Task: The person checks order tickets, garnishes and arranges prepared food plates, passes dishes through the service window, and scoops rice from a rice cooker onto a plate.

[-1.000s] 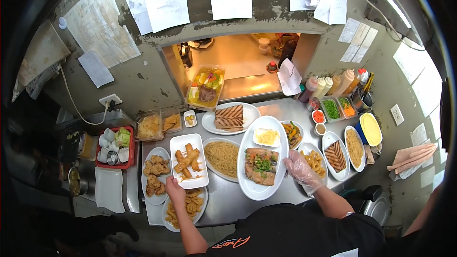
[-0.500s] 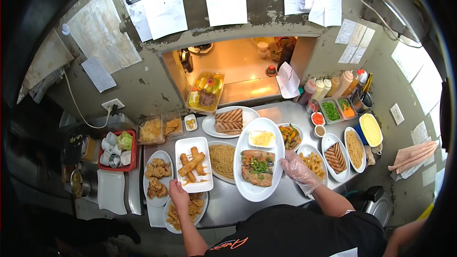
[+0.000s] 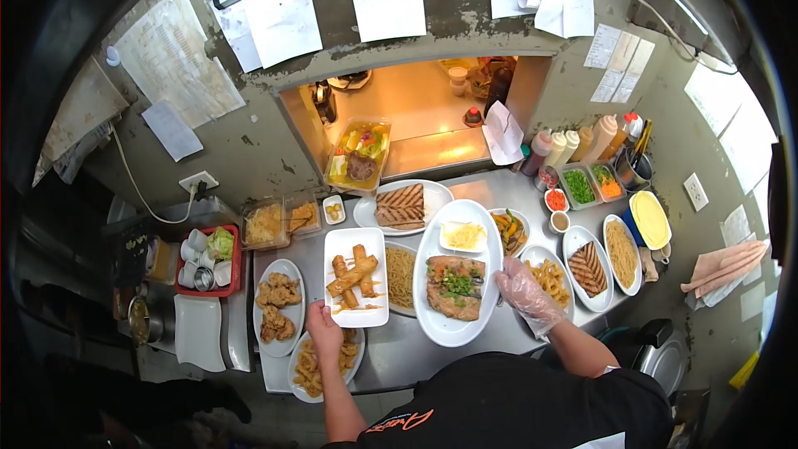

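Observation:
My bare left hand [image 3: 326, 331] grips the near edge of a white rectangular plate [image 3: 376, 314] with crossed fried spring rolls [image 3: 357, 273] and brown sauce on it. In a clear plastic glove, my right hand [image 3: 529, 293] holds the right rim of a large white oval plate [image 3: 440, 333]. That plate carries a browned fillet topped with chopped green onion [image 3: 455, 289] and a small square dish of pale shreds [image 3: 463, 237]. Both plates are held above the counter, partly covering a plate of noodles [image 3: 399, 276]. The fingers under the plates are hidden.
On the steel counter [image 3: 399, 370] stand fried chicken [image 3: 281, 299], fried rings [image 3: 309, 370], a grilled sandwich [image 3: 402, 204] and several other plates. Squeeze bottles [image 3: 573, 145] line the right back. A red basket [image 3: 229, 283] is left. The pass-through window [image 3: 416, 137] holds a clear food container [image 3: 357, 154].
The spring roll plate has shifted right and slightly up with my left hand. The oval plate has moved slightly right. Skin seen at the lower right corner is out of view.

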`<act>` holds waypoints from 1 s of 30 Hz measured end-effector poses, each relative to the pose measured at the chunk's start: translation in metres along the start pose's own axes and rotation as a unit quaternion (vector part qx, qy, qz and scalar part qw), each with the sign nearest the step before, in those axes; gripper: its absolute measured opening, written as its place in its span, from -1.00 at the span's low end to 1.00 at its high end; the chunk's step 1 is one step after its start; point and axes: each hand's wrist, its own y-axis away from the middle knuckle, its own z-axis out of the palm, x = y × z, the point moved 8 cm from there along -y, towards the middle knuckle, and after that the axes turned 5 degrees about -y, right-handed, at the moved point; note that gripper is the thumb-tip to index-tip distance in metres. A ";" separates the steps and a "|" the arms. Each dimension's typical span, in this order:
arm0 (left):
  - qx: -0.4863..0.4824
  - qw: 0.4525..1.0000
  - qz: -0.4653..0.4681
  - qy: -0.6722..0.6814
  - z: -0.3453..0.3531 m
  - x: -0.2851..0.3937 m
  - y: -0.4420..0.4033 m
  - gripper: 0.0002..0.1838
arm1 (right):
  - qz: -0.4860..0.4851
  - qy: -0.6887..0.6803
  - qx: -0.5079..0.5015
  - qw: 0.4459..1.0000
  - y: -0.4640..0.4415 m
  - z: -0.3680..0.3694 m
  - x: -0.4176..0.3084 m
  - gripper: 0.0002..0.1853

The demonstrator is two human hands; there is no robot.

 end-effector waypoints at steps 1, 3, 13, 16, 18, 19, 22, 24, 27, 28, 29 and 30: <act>0.002 1.000 0.006 0.007 0.001 0.003 0.001 -0.84 | -0.004 0.000 0.000 1.000 0.001 0.000 0.001 -0.74; 0.006 1.000 0.017 0.023 0.002 0.013 0.002 -0.85 | -0.004 -0.010 -0.001 1.000 -0.001 -0.002 0.010 -0.74; -0.010 0.999 0.019 0.031 0.016 0.018 0.001 -0.85 | 0.008 -0.016 0.020 1.000 -0.002 -0.012 0.017 -0.75; -0.013 0.999 0.013 0.029 0.015 0.027 0.001 -0.84 | -0.001 -0.010 0.033 0.999 -0.003 -0.015 0.018 -0.75; -0.017 0.999 0.003 0.046 0.016 0.029 0.001 -0.84 | -0.013 0.000 0.040 0.999 -0.008 -0.019 0.031 -0.75; -0.016 0.999 0.008 0.042 0.015 0.032 0.001 -0.84 | -0.018 0.004 0.044 0.999 -0.010 -0.021 0.037 -0.75; -0.013 0.999 0.017 0.036 0.014 0.042 0.000 -0.84 | -0.004 0.016 0.045 0.999 -0.011 -0.024 0.043 -0.76; -0.017 0.999 0.014 0.039 0.015 0.042 -0.001 -0.85 | -0.006 0.027 0.055 0.998 -0.009 -0.025 0.038 -0.76; -0.021 0.998 0.024 0.046 0.020 0.038 -0.003 -0.84 | 0.000 0.014 0.055 0.998 0.002 -0.021 0.010 -0.75; -0.025 0.998 0.018 0.052 0.023 0.034 -0.003 -0.85 | 0.003 0.006 0.053 0.999 0.004 -0.020 0.003 -0.74; -0.028 0.998 0.013 0.058 0.025 0.031 -0.004 -0.85 | -0.014 0.019 0.055 0.998 0.000 -0.022 0.009 -0.74; -0.032 0.997 0.008 0.065 0.027 0.031 -0.004 -0.85 | -0.030 0.032 0.057 0.997 -0.005 -0.026 0.021 -0.74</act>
